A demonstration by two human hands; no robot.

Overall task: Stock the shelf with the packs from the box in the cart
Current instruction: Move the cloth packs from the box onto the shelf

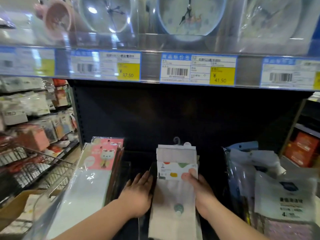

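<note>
R hand (200,191) pinches white cloth pack w/ dotted card (176,170), thumb on top; L hand (138,191) fingers straight, together, just beside it, prob. guiding it in square.

At 6 o'clock the cloth pack (174,189) looks soft and matt, banded in printed paper. Glossy clear plastic sleeves (90,184) at 8 o'clock. Metal wire cart (39,163) at 9, brown cardboard box (13,205) at 8. Matt dark back panel (173,115); glossy clear clock boxes (138,23) at 12.
</note>
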